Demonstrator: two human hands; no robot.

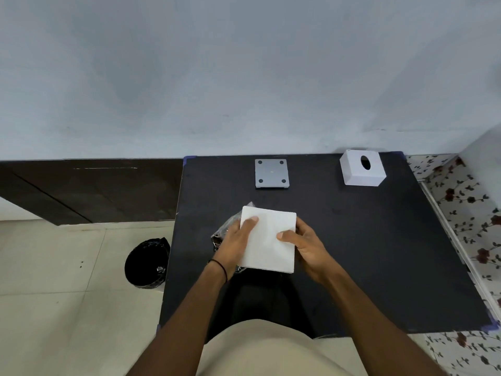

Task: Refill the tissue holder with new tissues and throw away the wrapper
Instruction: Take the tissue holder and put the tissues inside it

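Observation:
A white stack of tissues (268,240) is held over the middle of the black table (379,253). My left hand (235,240) grips its left side, thumb on top; my right hand (303,242) grips its right side. A crinkled clear wrapper (226,229) sticks out under the stack's left edge, beneath my left hand. The white tissue holder cover (362,168), with an oval slot on top, stands at the table's back right. Its grey base plate (271,173) lies flat at the back centre.
A bin with a black liner (147,263) stands on the tiled floor left of the table. A dark wooden panel (89,188) runs along the wall on the left. A floral-patterned surface (466,213) borders the table's right side.

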